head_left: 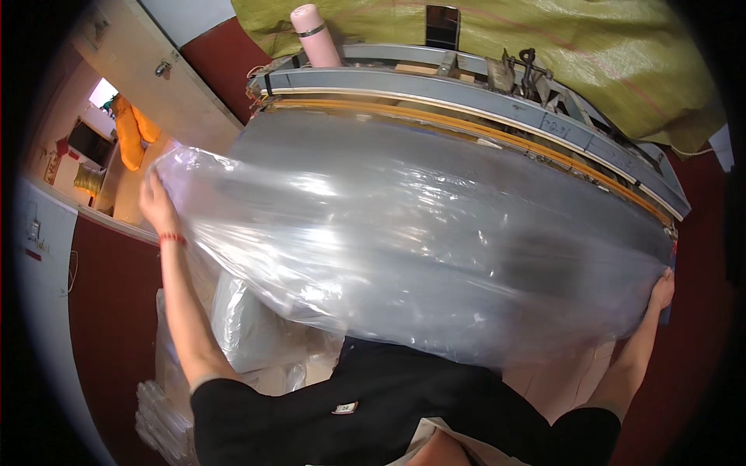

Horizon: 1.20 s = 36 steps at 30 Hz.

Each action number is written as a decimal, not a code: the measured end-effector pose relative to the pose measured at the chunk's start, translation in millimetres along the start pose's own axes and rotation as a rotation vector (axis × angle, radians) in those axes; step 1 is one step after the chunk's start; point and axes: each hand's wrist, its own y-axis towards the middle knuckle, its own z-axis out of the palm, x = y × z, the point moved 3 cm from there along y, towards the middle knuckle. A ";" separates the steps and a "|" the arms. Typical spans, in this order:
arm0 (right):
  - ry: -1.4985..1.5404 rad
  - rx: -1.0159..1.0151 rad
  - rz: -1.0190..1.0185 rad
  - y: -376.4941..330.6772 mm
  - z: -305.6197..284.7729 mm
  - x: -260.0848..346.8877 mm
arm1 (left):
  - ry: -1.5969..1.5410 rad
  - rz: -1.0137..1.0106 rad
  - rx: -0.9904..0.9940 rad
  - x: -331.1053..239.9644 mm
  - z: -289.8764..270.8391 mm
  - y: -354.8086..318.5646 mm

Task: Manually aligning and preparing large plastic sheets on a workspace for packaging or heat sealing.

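Observation:
A wide sheet of clear plastic film [373, 233] is stretched across in front of me, glossy and lightly creased, with dark grey showing through it. My left hand [158, 206], with a red bracelet at the wrist, is closed on the film's far-left corner. At the right end, my right hand [662, 289] grips the film's edge. Both arms are spread wide. Along its far side, the film lies over the dark grey surface [326, 124] of a long machine; its near edge hangs close to my black shirt.
A long grey metal frame [466, 85] with a yellow-orange strip [435, 116] runs behind the film. On it are a pink bottle [317, 39] and a metal clamp [528, 70]. Bagged clear plastic [249, 326] lies below left. An open door [159, 62] stands at the left.

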 end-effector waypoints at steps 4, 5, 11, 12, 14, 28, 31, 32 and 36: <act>-0.025 0.018 -0.021 4.1 3.2 -8.9 | 1.037 0.312 0.118 -73.4 25.1 46.1; -0.022 0.022 -0.008 12.6 4.4 -20.1 | 0.855 0.623 0.106 -101.7 39.8 36.9; 0.022 0.040 0.005 13.5 12.4 -25.6 | 0.074 0.635 1.174 -110.2 131.4 -160.0; 0.020 0.030 -0.016 15.3 15.6 -19.0 | 0.007 0.481 1.175 -68.6 132.0 -170.5; 0.000 0.010 -0.016 14.3 12.9 -23.5 | 0.129 0.514 1.125 -57.4 130.3 -172.3; 1.183 0.274 0.160 50.7 19.0 -104.7 | 0.283 0.581 0.755 -63.2 206.2 -160.9; 1.347 0.358 0.259 22.9 -8.6 -77.9 | 0.193 0.371 0.717 -63.1 201.1 -156.9; 1.366 0.353 0.289 20.1 -22.7 -83.9 | 0.153 0.282 0.712 -66.1 202.9 -157.4; 1.306 0.210 0.205 41.4 -30.3 -123.5 | 0.165 0.376 0.765 -66.1 219.2 -154.6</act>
